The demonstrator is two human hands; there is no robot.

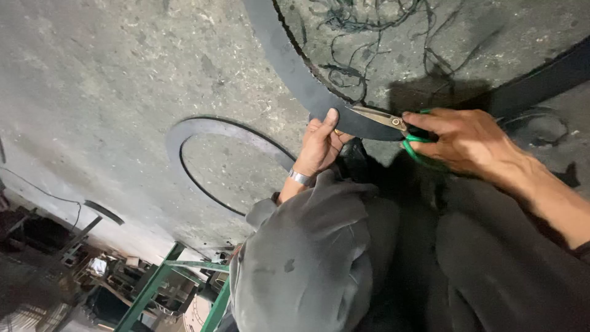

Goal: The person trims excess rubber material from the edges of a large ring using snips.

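Left hand: the left hand (321, 144) pinches the lower edge of a broad curved black strip (289, 64), thumb flat on top and fingers curled beneath; its grip is closed on the strip, seemingly to keep the sheet taut and steady just ahead of the blades. A metal bracelet (301, 177) sits at the wrist.

Right hand: the right hand (470, 141) has its fingers through the green loops of the scissors (393, 126), its grip closed on the handles. The pale, worn blades point left toward the other hand, and they lie along the strip's lower edge.

Black strip: it looks like flat, matte rubber or a similar flexible sheet, cut in a wide arc. It runs from the upper middle of the view down to the hands, then on toward the right edge, held just above the person's lap.

Offcuts: thin dark threads and curls (369, 37) lie tangled on the floor inside the arc, like narrow trimmings.

Ring: a second flat black ring (184, 132) of the same matte stuff lies on the floor to the left, well apart from the hands.

Floor: rough, stained grey concrete (92, 74).

Clothing: grey, creased cloth covers the knees (307, 258).

Frame: a green-painted metal frame (153, 286) stands at lower left among dim clutter.
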